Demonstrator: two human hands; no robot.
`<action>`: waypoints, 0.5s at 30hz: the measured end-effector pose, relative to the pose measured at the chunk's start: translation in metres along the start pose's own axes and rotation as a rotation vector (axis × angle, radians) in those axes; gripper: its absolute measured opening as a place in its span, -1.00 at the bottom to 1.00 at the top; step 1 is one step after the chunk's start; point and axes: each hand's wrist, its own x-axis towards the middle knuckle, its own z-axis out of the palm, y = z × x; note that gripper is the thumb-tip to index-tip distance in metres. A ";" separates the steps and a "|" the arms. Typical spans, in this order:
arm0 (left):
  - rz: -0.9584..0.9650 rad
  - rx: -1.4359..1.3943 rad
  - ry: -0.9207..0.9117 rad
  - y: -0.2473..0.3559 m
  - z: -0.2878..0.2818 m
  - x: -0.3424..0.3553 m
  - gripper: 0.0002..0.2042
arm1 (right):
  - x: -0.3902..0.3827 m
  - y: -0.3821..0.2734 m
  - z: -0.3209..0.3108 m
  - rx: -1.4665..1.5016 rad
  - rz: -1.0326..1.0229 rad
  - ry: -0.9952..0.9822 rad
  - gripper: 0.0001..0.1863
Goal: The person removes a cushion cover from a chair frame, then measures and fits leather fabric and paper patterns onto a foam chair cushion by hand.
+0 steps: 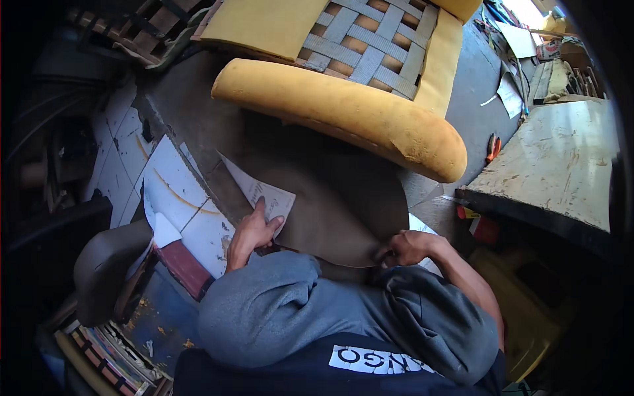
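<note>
A large brown sheet of upholstery material [330,221] spreads over the floor in front of my knees, its near edge bowed. On its left part lies a pointed white paper piece [267,198] with handwriting on it. My left hand [251,234] rests on this paper, index finger stretched out and thumb apart, pressing it against the sheet. My right hand [409,248] is closed at the sheet's near right corner, fingers curled round the edge. Its fingertips are dark and slightly blurred. Another white paper [421,226] shows partly behind my right hand.
A yellow foam-padded chair frame [343,119] with woven grey webbing [366,43] stands just beyond the sheet. At right is a worn low table [545,165], with orange-handled pliers [493,147] on the floor beside it. White boards [178,198] and a maroon block [185,267] lie left.
</note>
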 end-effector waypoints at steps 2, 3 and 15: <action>0.068 0.079 0.099 -0.044 0.014 0.031 -0.28 | 0.005 0.008 -0.003 -0.083 0.079 -0.016 -0.48; 0.069 -0.055 0.150 -0.045 0.013 0.039 -0.32 | 0.004 0.009 -0.006 -0.080 0.084 -0.021 -0.48; -0.123 -0.963 0.713 -0.131 -0.049 0.176 -0.26 | 0.068 0.074 -0.001 0.599 0.332 1.145 -0.17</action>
